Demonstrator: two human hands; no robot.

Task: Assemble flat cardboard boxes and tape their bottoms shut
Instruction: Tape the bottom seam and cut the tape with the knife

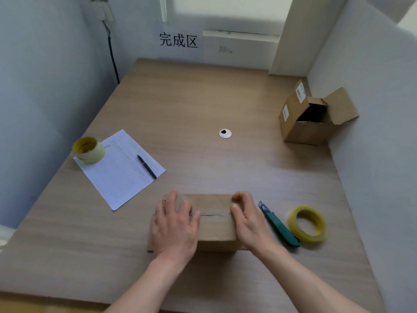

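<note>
two bare hands press on a cardboard box (213, 222) at the near middle of a wooden desk (180, 114), its flaps folded shut on top with the seam between them showing as a dark line. the left hand (174, 224) lies flat over the box's left half, fingers straight and spread, holding the flaps down. the right hand (247, 218) rests on the box's right end, its fingers curled over the far right corner and the thumb laid near the seam; it grips the edge of the box.

just right of the box lies a green utility knife (281, 225), its blade end pointing away from the person. touching the knife's near end is a roll of clear yellowish tape (307, 223), lying flat. at the desk's left edge a second, thicker tape roll (88, 150) sits on the corner of a printed sheet of paper (119, 170), and a black pen (146, 166) lies on the sheet. an assembled box (309, 118) stands at the far right against the wall, its top flaps open. a round cable grommet (225, 133) is set in the desk's middle. a paper sign (178, 40) with printed characters hangs on the back wall.
</note>
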